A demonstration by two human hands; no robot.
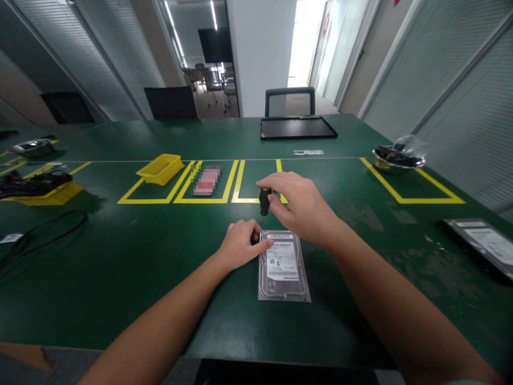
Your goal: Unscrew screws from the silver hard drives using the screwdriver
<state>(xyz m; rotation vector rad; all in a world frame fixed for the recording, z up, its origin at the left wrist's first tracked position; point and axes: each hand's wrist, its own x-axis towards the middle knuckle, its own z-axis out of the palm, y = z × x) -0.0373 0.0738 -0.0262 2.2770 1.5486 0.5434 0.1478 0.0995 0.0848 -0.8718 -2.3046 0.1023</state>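
A silver hard drive point(282, 262) with a white label lies flat on the green table. My left hand point(241, 243) holds its far left edge, the thumb resting on top and the fingers curled at the side. Above that same corner, my right hand point(298, 203) grips a short screwdriver point(264, 201) with a black handle. The screwdriver stands nearly upright, its thin shaft pointing down at the drive's far left corner. Whether the tip sits in a screw is too small to tell.
Beyond my hands are yellow tape outlines, a yellow tray point(161, 169) and a blurred pink item point(207, 181). A second hard drive point(487, 243) and a metal bowl of parts point(398, 159) lie right. At left are a cable point(52, 231) and a loaded yellow tray point(60, 194). A black panel point(298, 128) lies far back.
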